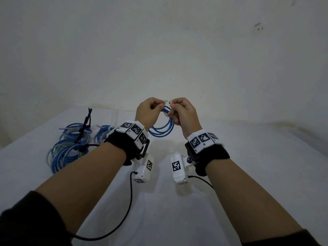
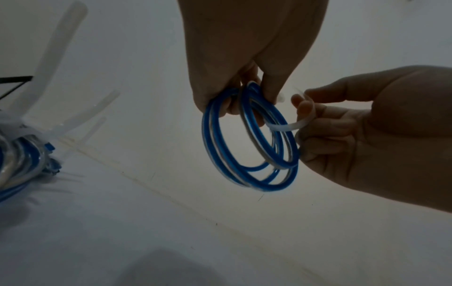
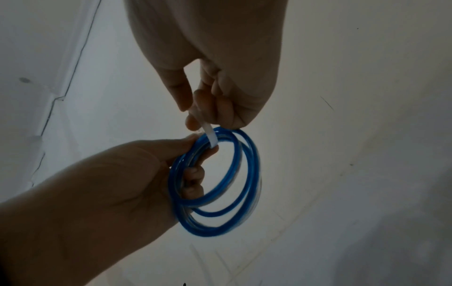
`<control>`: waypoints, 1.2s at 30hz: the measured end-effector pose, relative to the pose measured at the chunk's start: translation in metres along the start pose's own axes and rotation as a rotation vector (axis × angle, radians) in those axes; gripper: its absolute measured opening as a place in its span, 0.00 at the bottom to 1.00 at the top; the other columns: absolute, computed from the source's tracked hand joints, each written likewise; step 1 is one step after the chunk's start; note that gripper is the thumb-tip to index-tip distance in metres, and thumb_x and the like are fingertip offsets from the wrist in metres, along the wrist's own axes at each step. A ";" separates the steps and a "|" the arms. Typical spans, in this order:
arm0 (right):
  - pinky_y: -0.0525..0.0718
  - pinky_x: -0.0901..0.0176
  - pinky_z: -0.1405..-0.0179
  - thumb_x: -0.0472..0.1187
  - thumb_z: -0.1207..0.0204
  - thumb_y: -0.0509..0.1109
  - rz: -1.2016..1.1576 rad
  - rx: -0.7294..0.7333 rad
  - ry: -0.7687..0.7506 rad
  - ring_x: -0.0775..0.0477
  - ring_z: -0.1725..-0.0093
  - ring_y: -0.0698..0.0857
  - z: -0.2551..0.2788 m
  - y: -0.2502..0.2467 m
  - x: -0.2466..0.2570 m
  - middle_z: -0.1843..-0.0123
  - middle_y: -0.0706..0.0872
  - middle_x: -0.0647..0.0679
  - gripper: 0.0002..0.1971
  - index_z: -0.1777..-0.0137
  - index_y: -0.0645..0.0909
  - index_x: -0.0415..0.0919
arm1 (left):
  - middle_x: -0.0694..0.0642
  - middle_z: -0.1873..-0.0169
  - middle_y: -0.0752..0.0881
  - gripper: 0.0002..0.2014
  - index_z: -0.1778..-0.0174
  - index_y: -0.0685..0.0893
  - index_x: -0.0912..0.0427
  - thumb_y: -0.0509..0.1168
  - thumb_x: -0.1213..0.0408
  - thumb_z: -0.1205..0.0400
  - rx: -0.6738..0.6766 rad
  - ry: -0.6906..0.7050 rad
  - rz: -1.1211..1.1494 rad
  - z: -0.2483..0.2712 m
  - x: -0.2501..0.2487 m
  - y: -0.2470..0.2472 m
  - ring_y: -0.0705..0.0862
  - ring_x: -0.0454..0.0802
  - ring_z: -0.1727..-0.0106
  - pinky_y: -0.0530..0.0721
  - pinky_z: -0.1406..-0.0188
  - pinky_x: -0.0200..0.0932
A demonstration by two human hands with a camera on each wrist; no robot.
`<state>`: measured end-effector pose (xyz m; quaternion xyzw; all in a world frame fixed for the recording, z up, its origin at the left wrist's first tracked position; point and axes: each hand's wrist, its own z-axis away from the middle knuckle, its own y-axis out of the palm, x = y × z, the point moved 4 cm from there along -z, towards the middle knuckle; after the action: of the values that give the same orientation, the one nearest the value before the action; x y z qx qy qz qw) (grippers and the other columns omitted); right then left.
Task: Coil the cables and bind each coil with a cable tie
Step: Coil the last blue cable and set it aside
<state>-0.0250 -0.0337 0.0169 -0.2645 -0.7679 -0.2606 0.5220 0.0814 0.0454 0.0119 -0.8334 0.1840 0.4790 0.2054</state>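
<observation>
A blue cable coil (image 1: 162, 127) is held up in the air above the white table (image 1: 248, 174), between both hands. The top of the coil is gripped by the left hand (image 1: 147, 110), its fingers curled through and around the loops. A white cable tie (image 2: 291, 125) is passed around the strands at the top — its strap is pinched by the curled fingers of the right hand (image 1: 184, 112), close against the left. On the table to the left, well apart from the hands, lie already tied blue coils (image 1: 71, 146), with black and white tie tails sticking up.
</observation>
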 end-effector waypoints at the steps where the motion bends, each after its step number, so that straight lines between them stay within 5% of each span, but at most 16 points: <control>1: 0.63 0.66 0.81 0.30 0.21 0.62 -0.006 -0.002 0.008 0.55 0.82 0.69 0.000 0.000 -0.001 0.72 0.78 0.41 0.07 0.60 0.75 0.40 | 0.52 0.61 0.86 0.04 0.53 0.85 0.60 0.65 0.68 0.20 -0.007 -0.004 0.009 0.000 0.001 0.000 0.83 0.47 0.56 0.80 0.53 0.38; 7: 0.68 0.69 0.81 0.43 0.17 0.63 0.092 -0.042 -0.030 0.59 0.83 0.68 -0.001 -0.001 -0.007 0.74 0.76 0.45 0.15 0.66 0.77 0.38 | 0.58 0.63 0.87 0.02 0.54 0.83 0.56 0.66 0.65 0.20 -0.017 0.014 0.019 0.002 0.000 0.001 0.78 0.45 0.70 0.74 0.66 0.37; 14: 0.71 0.71 0.79 0.41 0.20 0.67 0.159 -0.071 -0.007 0.62 0.82 0.72 -0.003 -0.003 -0.011 0.73 0.79 0.45 0.12 0.64 0.81 0.38 | 0.51 0.66 0.86 0.08 0.61 0.81 0.47 0.66 0.67 0.21 0.000 0.034 -0.004 0.003 0.001 0.001 0.86 0.59 0.53 0.83 0.48 0.52; 20: 0.71 0.68 0.78 0.42 0.20 0.68 0.176 -0.076 0.002 0.61 0.82 0.73 -0.003 -0.004 -0.013 0.74 0.79 0.46 0.12 0.65 0.82 0.38 | 0.49 0.67 0.85 0.09 0.62 0.81 0.46 0.66 0.67 0.21 0.012 0.067 -0.021 0.004 -0.001 0.002 0.86 0.59 0.54 0.83 0.49 0.51; 23: 0.71 0.68 0.78 0.42 0.21 0.68 0.173 -0.075 0.011 0.60 0.81 0.73 -0.003 -0.004 -0.012 0.74 0.79 0.46 0.12 0.65 0.82 0.38 | 0.52 0.66 0.86 0.08 0.62 0.81 0.48 0.66 0.67 0.21 0.015 0.087 -0.036 0.003 0.000 0.002 0.84 0.56 0.58 0.82 0.55 0.44; 27: 0.69 0.69 0.80 0.40 0.21 0.68 0.146 -0.071 0.033 0.60 0.83 0.72 -0.003 -0.003 -0.012 0.75 0.79 0.46 0.13 0.67 0.81 0.38 | 0.54 0.65 0.85 0.04 0.59 0.80 0.56 0.66 0.68 0.20 0.014 0.177 -0.122 0.005 -0.002 0.004 0.80 0.43 0.65 0.74 0.66 0.24; 32: 0.70 0.65 0.77 0.40 0.21 0.69 0.111 -0.097 0.051 0.61 0.83 0.74 -0.002 -0.004 -0.011 0.73 0.80 0.45 0.07 0.55 0.79 0.36 | 0.47 0.66 0.81 0.05 0.59 0.80 0.58 0.64 0.71 0.20 0.040 0.298 -0.232 0.007 -0.007 0.006 0.77 0.35 0.64 0.70 0.65 0.17; 36: 0.72 0.66 0.76 0.38 0.21 0.68 0.093 -0.093 0.052 0.60 0.82 0.74 -0.002 -0.007 -0.008 0.73 0.79 0.47 0.05 0.49 0.81 0.38 | 0.48 0.66 0.79 0.04 0.59 0.82 0.63 0.63 0.73 0.21 0.097 0.392 -0.359 0.009 -0.010 0.011 0.76 0.41 0.65 0.69 0.64 0.21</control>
<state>-0.0254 -0.0413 0.0092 -0.3168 -0.7281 -0.2782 0.5405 0.0645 0.0415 0.0147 -0.9186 0.0923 0.2552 0.2873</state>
